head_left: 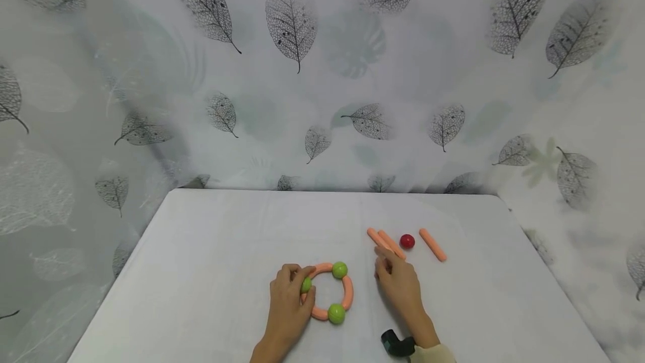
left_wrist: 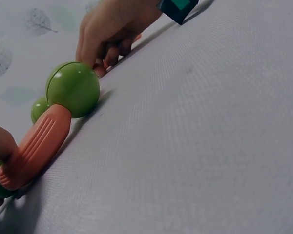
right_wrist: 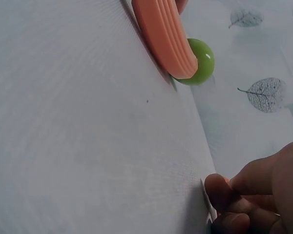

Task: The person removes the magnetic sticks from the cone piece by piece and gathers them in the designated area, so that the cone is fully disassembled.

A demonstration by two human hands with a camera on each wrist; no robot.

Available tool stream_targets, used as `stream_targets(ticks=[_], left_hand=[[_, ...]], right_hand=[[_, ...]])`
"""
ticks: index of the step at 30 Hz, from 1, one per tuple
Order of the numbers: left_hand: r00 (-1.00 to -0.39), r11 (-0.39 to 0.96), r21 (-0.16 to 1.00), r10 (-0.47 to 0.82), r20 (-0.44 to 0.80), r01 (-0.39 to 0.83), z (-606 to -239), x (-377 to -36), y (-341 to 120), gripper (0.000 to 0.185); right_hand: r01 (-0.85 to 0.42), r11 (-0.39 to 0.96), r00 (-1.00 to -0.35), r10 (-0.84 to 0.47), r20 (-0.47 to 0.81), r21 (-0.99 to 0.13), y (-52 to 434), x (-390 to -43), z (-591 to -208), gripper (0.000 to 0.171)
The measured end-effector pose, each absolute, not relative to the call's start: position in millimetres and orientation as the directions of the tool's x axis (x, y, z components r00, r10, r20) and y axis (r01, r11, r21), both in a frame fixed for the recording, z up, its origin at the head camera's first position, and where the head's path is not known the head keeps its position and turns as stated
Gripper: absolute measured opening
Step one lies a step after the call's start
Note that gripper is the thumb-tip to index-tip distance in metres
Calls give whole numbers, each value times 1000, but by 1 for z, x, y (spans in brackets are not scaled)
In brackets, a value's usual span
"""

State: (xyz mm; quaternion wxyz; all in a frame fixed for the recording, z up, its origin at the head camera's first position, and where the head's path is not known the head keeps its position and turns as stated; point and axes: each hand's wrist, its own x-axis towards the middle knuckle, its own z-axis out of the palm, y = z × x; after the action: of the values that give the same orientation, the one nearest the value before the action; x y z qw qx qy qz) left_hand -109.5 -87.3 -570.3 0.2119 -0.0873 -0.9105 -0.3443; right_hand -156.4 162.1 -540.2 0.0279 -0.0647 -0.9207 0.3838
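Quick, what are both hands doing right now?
Left hand: gripping the ring at a green ball.
Right hand: fingers curled on an orange stick.

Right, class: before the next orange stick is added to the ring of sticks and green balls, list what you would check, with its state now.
1. Left hand steadies the ring at a green ball: ok.
2. Ring lies flat on the table: ok.
3. Right hand touches the paired sticks: ok.
4. A stick is firmly pinched: cannot tell.
5. Spare stick and red ball lie apart from the hands: ok.
6. Ring has a free end to join: cannot tell.
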Motion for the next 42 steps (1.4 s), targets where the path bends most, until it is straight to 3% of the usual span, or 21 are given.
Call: stream_targets(ticks=[7, 14, 20, 28, 36, 42], left_hand=[[-898, 750, 592, 5, 441, 295, -569, -110, -86, 39], [-881, 751, 575, 18, 473, 324, -567, -110, -87, 27], [-857, 739, 573, 13, 515, 356, -565, -107, -87, 28], [-848, 727, 573, 25, 529, 379, -567, -108, -87, 31], [-880, 732, 579, 59, 472, 359, -569, -106, -86, 34], [-867, 725, 567, 84, 490, 391, -569, -107, -88, 36]], right_hand=[[-40, 626, -998, 6, 56, -779, 160, -156, -540, 22], [-156, 557, -967, -253, 12, -816, 146, -150, -537, 38], [-250, 572, -926, -378, 20, -781, 137, -145, -538, 47], [-329, 560, -909, -407, 93, -760, 134, -143, -539, 46], [-313, 569, -897, -439, 41, -760, 131, -140, -541, 39], [-304, 599, -898, -440, 13, -741, 128, -140, -541, 39]])
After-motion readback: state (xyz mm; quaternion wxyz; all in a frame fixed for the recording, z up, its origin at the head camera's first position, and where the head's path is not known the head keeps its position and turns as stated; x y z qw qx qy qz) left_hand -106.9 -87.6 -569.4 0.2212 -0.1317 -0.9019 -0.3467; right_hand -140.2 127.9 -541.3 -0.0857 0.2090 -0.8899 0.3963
